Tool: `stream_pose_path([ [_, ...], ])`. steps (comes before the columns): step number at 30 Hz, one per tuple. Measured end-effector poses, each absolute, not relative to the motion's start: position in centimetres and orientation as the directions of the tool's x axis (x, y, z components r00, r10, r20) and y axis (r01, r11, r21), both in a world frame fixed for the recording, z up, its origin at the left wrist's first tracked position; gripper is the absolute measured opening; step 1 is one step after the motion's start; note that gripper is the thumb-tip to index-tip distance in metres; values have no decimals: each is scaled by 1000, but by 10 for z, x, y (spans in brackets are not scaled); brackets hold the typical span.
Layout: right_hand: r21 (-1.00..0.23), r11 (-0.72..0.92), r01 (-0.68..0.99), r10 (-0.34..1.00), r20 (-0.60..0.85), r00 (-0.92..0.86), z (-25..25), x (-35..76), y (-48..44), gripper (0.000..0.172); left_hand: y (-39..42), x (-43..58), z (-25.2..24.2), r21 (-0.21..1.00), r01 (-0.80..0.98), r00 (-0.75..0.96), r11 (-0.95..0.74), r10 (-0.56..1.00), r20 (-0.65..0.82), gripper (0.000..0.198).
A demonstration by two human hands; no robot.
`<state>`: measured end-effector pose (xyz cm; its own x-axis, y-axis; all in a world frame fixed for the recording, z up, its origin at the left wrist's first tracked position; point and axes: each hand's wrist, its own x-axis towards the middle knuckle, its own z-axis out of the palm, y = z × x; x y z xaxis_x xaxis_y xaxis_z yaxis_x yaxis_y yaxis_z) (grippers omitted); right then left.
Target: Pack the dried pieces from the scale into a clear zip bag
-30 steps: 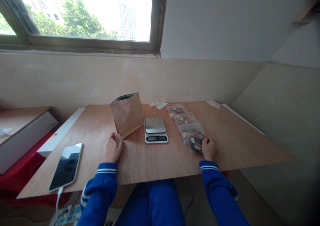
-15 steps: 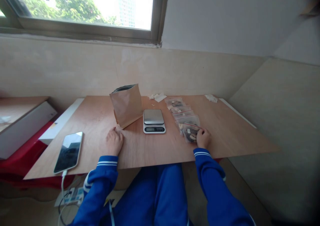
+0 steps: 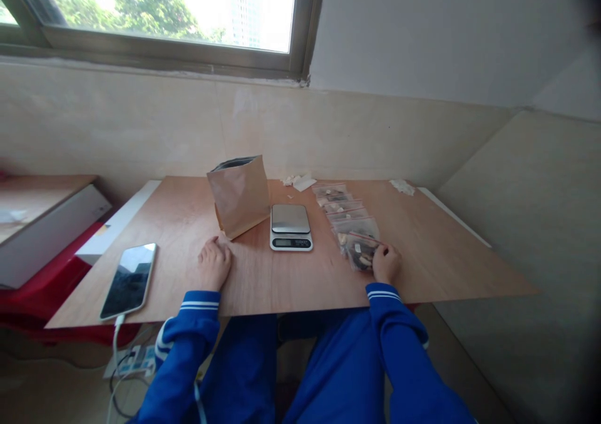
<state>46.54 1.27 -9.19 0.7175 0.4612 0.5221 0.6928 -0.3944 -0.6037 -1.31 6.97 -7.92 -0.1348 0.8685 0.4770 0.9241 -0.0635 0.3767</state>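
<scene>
My right hand is closed on the edge of the nearest clear zip bag, at the front of an overlapping row. This bag has a small white label and dark and tan pieces inside; what they are I cannot make out. My left hand rests on the table with its fingers curled and nothing visible in them. Just beyond it a brown kraft paper pouch stands upright, its top gaping. Between the pouch and the bags sits a white kitchen scale with a bare metal plate.
A phone with a charging cable lies at the left of the wooden table. More zip bags stretch back toward the wall. Crumpled white paper lies at the back edge, with another scrap farther right.
The view has shifted slightly, and my knees have moved apart under the table. Both hands keep their places, the right one still on the front bag.
</scene>
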Motion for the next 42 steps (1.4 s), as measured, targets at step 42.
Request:
stream_pose_path([
  [42,-479,-125,869,387,783,488,-54,364,-48,20,59,-25,-67,827,552,-321,-107,888,329,28],
])
